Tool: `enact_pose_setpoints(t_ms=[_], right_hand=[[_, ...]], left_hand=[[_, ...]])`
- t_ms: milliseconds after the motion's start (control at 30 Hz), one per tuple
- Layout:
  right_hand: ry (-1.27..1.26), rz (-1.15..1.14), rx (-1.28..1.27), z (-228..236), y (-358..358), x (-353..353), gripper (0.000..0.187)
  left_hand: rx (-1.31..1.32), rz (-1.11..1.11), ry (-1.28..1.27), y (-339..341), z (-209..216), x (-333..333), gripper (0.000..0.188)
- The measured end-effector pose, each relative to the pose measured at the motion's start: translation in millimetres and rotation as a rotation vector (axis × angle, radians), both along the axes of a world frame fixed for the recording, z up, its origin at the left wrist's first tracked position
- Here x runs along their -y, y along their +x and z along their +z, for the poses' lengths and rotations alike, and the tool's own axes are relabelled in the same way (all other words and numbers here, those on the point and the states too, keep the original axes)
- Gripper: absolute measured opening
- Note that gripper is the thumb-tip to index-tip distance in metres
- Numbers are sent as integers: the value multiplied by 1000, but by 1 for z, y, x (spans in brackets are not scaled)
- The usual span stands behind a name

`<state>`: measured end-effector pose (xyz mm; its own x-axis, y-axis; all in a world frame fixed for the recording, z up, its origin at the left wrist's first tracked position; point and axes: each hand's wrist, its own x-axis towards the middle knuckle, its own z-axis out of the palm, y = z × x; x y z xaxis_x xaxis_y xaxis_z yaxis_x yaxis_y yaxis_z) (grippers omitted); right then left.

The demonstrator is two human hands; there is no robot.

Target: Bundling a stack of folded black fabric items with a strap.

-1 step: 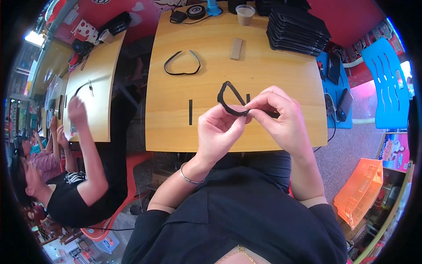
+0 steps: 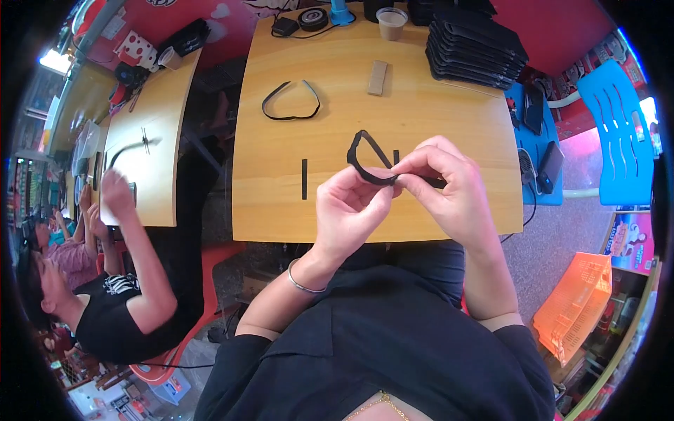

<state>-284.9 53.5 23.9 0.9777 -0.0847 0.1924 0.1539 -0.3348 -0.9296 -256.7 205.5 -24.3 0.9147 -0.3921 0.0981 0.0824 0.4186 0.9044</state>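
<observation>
Above the table's near edge, both my hands hold a black strap (image 2: 357, 153) bent into a loop that stands up from the fingers. My left hand (image 2: 351, 210) has its thumb and fingertips closed on the lower part of the loop. With thumb and forefinger, my right hand (image 2: 449, 184) pinches the strap right beside the left fingertips. A short end of it shows under the right palm. To the left of my hands a short black strip (image 2: 305, 179) lies flat; another black strip (image 2: 396, 157) is partly hidden behind the right hand.
A curved black band (image 2: 291, 117) and a small tan block (image 2: 377, 78) lie farther back on the wooden table (image 2: 274, 217). Behind stand a stack of black pouches (image 2: 477, 49) and a cup (image 2: 392, 24). A co-worker (image 2: 133, 309) sits at the left table; an orange crate (image 2: 572, 309) stands right.
The co-worker's raised hand at the left has moved a little left and down, and the dark strap in it has shifted. My hands and the strap show no visible movement.
</observation>
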Motion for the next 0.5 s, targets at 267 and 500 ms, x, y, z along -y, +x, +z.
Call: enact_pose_setpoints(t_ms=[267, 500], right_hand=[[-130, -38, 90, 0, -2, 0, 18], [-45, -34, 18, 1, -10, 0, 24]], left_hand=[[27, -11, -103, 2, -5, 1, 13], [95, 1, -154, 1, -8, -5, 11]])
